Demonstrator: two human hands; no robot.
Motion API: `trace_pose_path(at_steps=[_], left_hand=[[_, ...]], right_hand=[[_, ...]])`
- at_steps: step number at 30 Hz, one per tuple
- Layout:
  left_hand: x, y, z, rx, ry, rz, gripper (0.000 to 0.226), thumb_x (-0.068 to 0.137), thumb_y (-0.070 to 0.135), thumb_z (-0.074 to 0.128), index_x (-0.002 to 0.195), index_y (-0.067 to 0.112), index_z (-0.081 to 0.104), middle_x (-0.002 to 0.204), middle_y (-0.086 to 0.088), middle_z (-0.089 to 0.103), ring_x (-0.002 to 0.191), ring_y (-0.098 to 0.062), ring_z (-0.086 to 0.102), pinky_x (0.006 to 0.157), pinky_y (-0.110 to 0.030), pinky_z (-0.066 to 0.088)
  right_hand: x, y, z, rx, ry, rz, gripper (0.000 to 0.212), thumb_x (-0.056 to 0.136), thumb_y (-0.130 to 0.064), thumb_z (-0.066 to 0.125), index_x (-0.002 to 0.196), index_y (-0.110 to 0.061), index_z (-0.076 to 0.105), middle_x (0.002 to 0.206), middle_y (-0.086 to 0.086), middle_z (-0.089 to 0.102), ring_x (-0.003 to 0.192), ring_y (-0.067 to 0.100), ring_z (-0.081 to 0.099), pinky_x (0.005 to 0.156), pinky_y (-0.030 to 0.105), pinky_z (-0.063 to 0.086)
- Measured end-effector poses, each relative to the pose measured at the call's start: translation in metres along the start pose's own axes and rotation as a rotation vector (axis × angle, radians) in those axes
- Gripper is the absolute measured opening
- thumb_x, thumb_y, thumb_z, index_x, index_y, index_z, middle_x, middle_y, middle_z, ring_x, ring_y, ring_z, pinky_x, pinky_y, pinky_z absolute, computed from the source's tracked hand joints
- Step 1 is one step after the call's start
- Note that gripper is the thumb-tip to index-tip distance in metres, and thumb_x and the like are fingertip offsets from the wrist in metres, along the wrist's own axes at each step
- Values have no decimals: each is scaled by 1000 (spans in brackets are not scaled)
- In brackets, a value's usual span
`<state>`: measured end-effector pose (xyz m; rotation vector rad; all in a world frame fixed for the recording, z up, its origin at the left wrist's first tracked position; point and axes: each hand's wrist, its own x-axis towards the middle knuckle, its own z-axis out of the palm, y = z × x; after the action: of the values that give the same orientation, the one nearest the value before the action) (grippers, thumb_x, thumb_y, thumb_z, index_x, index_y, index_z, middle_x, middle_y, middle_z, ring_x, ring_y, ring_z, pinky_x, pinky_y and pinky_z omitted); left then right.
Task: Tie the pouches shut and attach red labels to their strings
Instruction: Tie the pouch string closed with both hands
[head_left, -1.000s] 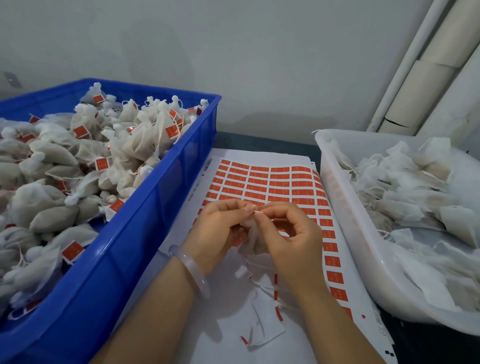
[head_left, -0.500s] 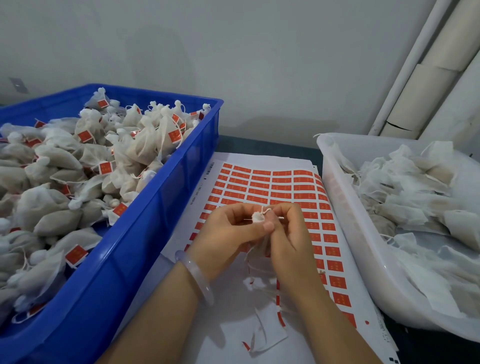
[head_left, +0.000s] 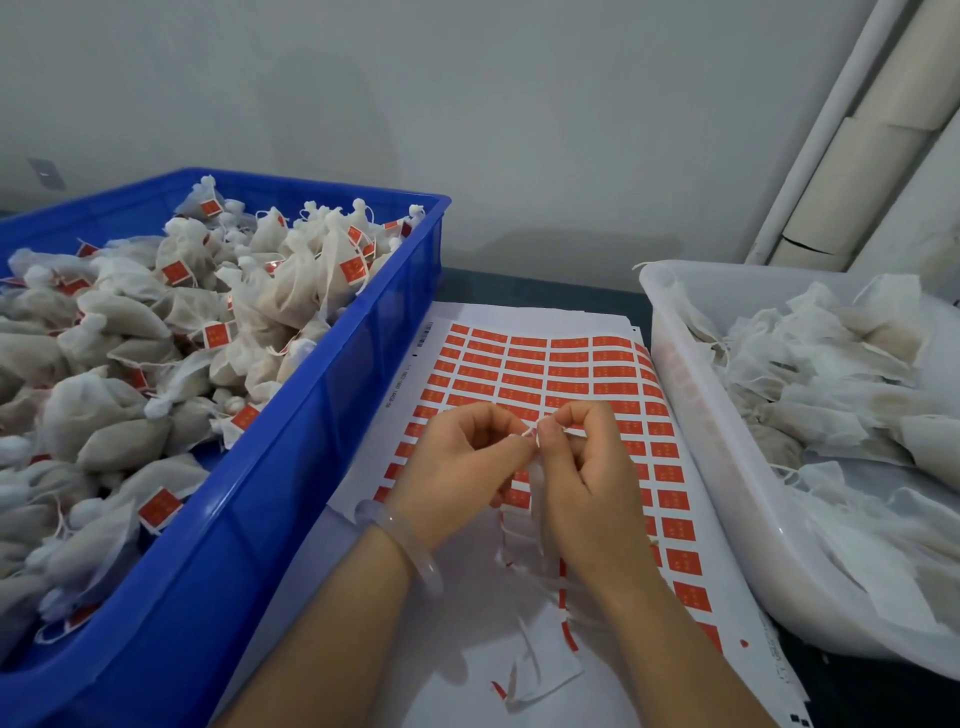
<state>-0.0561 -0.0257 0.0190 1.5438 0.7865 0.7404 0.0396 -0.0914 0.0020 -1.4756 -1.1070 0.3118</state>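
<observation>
Pouch (head_left: 535, 488) hangs between both hands above the label sheet (head_left: 524, 364); left hand (head_left: 462, 467) and right hand (head_left: 587, 467) fingers pinched together on its string (head_left: 531, 432), between blue crate (head_left: 291, 467) and white tub (head_left: 727, 467).

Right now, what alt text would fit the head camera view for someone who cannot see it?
Two bare hands, left hand and right hand, pinch a thin string over a sheet of red labels. A blue crate of tied, labelled pouches sits left; a white tub of pouches without labels sits right.
</observation>
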Motion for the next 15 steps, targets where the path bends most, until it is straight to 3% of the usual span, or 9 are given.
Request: trace_pose_path(at_steps=[3, 7, 15], left_hand=[[1, 0, -1, -18, -76, -33, 7, 88, 10, 60, 81, 13, 62, 62, 1, 62, 51, -9, 58, 49, -20, 48], [-1, 2, -4, -80, -163, -23, 11, 83, 3, 65, 88, 13, 65, 83, -9, 69, 72, -23, 69, 63, -28, 57], [0, -1, -9, -52, -221, -13, 18, 75, -5, 67, 75, 13, 65, 73, -7, 68, 64, -22, 64, 57, -24, 53]], right_hand=[[0, -1, -1, -8, -22, -17, 15, 81, -46, 40, 84, -32, 44, 81, -43, 55, 81, -16, 57, 57, -2, 41], [0, -2, -4, 13, -41, -11, 18, 81, -47, 39, 85, -31, 46, 81, -41, 56, 82, -15, 58, 55, 0, 42], [2, 3, -11, -26, -128, -30, 10, 93, -27, 47, 83, -28, 46, 85, -38, 57, 85, -13, 58, 56, 1, 42]])
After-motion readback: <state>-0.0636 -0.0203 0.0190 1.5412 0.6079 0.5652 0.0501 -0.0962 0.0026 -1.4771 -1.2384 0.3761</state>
